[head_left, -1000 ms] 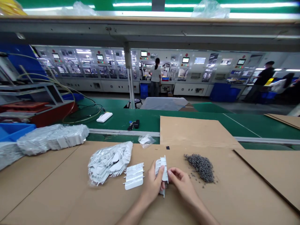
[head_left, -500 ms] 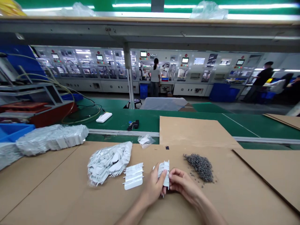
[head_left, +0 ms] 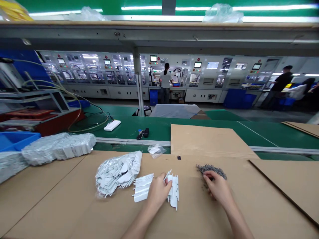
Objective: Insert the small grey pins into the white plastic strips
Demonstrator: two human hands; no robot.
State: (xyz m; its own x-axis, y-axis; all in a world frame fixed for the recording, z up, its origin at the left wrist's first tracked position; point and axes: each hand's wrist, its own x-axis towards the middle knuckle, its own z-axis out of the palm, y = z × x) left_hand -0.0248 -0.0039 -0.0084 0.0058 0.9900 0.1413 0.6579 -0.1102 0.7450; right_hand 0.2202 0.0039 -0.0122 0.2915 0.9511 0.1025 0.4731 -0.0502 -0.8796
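My left hand (head_left: 159, 190) is closed on a white slatted plastic part (head_left: 175, 192) with small pegs along its edges, held just above the cardboard. Over at the pile of small grey pieces (head_left: 216, 170), my right hand (head_left: 218, 187) has its thumb and fingertips pinched together at the near edge. Whatever lies between those fingertips is too small to make out. Just left of my left hand lie more white plastic parts (head_left: 142, 188), set side by side and partly covered by the hand. Beyond them a clear bag (head_left: 117, 174) bulges with similar white parts.
Wrapped stacks of white parts (head_left: 59, 147) sit at the left by a blue bin (head_left: 18, 141). A small plastic bag (head_left: 156, 151), black clips (head_left: 143, 133) and a white box (head_left: 112, 125) lie farther back. A cardboard sheet (head_left: 206, 141) spans the green bench. Other people stand far off.
My right hand has left the white part and moved right to the grey pile. My left hand has shifted slightly left and lower, still holding the white part.
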